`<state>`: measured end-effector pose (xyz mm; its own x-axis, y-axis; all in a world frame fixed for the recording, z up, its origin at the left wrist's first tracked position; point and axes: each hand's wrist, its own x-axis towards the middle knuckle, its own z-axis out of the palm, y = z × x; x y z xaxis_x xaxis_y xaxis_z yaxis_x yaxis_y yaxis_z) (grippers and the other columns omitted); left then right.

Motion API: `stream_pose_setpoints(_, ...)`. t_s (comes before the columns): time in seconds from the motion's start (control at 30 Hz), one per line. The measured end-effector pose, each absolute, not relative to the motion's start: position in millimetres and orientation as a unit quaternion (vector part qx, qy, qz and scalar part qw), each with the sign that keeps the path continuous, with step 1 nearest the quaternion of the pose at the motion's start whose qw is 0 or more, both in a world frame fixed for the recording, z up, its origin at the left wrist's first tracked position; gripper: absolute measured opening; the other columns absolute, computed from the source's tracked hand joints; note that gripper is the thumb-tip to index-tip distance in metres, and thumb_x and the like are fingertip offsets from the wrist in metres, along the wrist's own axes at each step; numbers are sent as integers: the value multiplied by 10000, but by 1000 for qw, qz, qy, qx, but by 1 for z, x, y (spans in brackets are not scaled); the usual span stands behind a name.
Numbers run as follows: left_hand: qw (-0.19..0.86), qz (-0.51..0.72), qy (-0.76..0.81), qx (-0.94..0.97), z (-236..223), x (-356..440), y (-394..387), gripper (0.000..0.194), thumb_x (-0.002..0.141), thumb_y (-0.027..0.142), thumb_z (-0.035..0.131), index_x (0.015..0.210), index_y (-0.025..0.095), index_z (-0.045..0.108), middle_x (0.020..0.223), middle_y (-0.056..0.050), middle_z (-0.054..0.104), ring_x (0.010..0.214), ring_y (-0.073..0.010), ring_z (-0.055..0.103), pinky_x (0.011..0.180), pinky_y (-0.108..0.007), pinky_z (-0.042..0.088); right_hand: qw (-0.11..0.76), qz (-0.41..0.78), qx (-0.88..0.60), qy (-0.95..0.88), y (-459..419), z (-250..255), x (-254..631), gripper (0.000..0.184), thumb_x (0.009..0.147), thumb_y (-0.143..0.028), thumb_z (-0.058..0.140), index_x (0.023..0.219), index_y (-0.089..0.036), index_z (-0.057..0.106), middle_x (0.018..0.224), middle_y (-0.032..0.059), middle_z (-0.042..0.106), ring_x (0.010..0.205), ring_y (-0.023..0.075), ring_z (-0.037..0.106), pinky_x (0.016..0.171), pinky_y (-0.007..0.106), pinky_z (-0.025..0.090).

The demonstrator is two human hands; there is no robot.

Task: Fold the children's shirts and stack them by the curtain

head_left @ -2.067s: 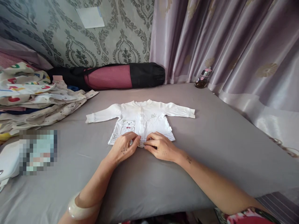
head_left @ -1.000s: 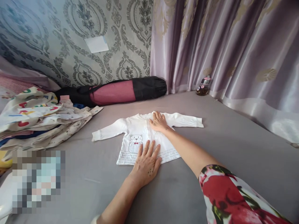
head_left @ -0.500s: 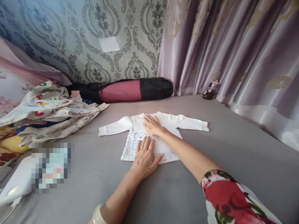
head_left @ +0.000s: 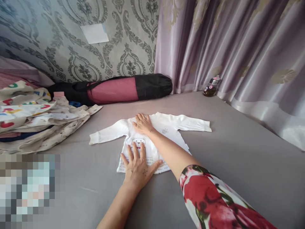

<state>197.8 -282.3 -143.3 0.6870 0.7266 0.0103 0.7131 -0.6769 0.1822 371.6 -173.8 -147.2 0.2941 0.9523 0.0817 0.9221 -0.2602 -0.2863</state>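
The fingers (head_left: 136, 152) of the left hand (head_left: 137, 170) hide the lower part of the bear print (head_left: 141, 140). The right hand (head_left: 143, 123) and forearm (head_left: 169, 144) cover part of the shirt's (head_left: 170, 121) front. Its hem lettering (head_left: 149, 158) is too small to read. A pixelated patch (head_left: 30, 187) blurs the lower left. Edges cut off the clothes pile (head_left: 30, 117), curtain (head_left: 226, 41) and flowered sleeve (head_left: 214, 197).

Here's the left grip (head_left: 137, 168), spread across the lower front of a small, white, long-sleeved fabric shirt (head_left: 166, 124); the right grip (head_left: 143, 123) lies flat up top, a long black-and-pink cylindrical bag (head_left: 113, 90) behind!
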Motion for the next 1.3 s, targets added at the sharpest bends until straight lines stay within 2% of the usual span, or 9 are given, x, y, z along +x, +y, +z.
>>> stream_pose_setpoints(0.27,96,20,403,910,-136,198,-280,1056,790,832,383,1533,89,283,1588,-296,191,1459,-518,91,1075,-755,126,186,118,-766,-604,-185,-127,376,542,1014,-386,261,1483,-128,349,1613,107,268,1490,235,191,1202,480,153)
stream_pose_setpoints(0.4,107,6,400,910,-129,198,-283,1036,813,809,387,1538,80,257,1594,-290,176,1468,-501,80,1092,-733,127,191,120,-752,-620,-242,-117,379,533,1019,-317,226,1517,-141,293,1631,96,219,1511,224,116,1215,500,89)
stream_pose_setpoints(0.67,142,41,256,955,-129,197,-283,599,977,521,345,1501,232,380,1595,-129,311,1492,-378,170,1148,-663,145,108,95,-766,-627,-384,-128,389,578,1025,-374,249,1529,-97,311,1627,140,206,1511,253,129,1225,472,90)
stream_pose_setpoints(0.9,115,-8,263,958,-122,200,-284,638,968,560,325,1518,236,354,1608,-111,284,1489,-389,170,1145,-661,163,128,128,-757,-628,-446,-124,392,554,1037,-403,217,1538,-194,328,1632,74,213,1512,214,131,1230,466,111)
stream_pose_setpoints(1.03,88,-28,266,960,-112,202,-284,619,959,553,364,1491,240,396,1584,-110,339,1470,-382,233,1128,-633,241,163,170,-740,-630,-469,-120,399,539,1028,-415,278,1524,-224,368,1630,44,213,1512,203,125,1237,454,91)
stream_pose_setpoints(1.1,76,-18,266,961,-107,207,-283,561,957,533,391,1426,240,481,1522,-122,432,1418,-372,338,1102,-598,309,196,215,-720,-630,-474,-114,407,506,1008,-437,348,1457,-246,483,1605,32,289,1501,218,186,1232,448,135)
stream_pose_setpoints(1.17,66,0,273,960,-102,216,-282,469,959,505,406,1289,233,600,1416,-128,530,1327,-354,450,1053,-548,383,246,276,-699,-612,-475,-106,423,444,980,-461,419,1311,-258,633,1511,34,465,1432,234,363,1193,425,261)
stream_pose_setpoints(1.23,58,19,286,956,-99,232,-280,398,961,468,415,1108,209,678,1293,-134,595,1227,-339,527,987,-498,444,312,316,-703,-556,-470,-99,444,396,957,-460,455,1157,-239,716,1307,49,657,1244,235,579,1081,395,418)
stream_pose_setpoints(1.3,57,36,293,954,-100,253,-278,354,962,411,423,1003,178,686,1191,-140,629,1143,-322,573,935,-455,476,375,274,-758,-457,-461,-96,470,380,945,-434,454,1081,-202,723,1137,64,729,1077,231,663,928,360,510)
